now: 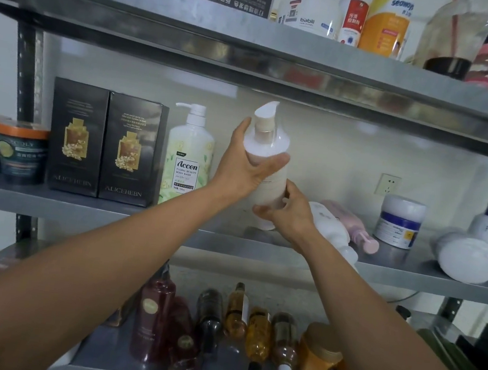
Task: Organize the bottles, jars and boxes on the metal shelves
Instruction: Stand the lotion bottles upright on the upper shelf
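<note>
— What is the place?
— A metal rack (28,69) against a pale wall (346,154), with a top shelf (252,49), a middle shelf (112,208) and a bottom shelf (114,349). A socket (388,184) sits in the wall above the middle shelf, towards the right.

— What is on the middle shelf?
— From the left: two orange-lidded tubs (19,153), then two black boxes (76,138) side by side and touching, then a tall Accen bottle (188,157), upright. Further right a white bottle (332,228) and a pink bottle (350,224) lie on their sides next to each other. Beyond them stands a white jar (401,221) with a blue label.

— And below?
— Amber bottles (258,338) lie in a row on the bottom shelf. A dark red bottle (154,311) stands upright at their left.

— Where is the pump bottle?
— The pump bottle (268,145) is upright, a little tilted, over the middle shelf, between the Accen bottle and the lying white bottle. I cannot tell whether its base touches the shelf.

— And the grips?
— Both hold it. The left grip (245,166) wraps round its shoulder, thumb up beside the neck, fingers across the front. The right grip (289,213) curls round the lower body, thumb on the side, fingers under towards the base.
</note>
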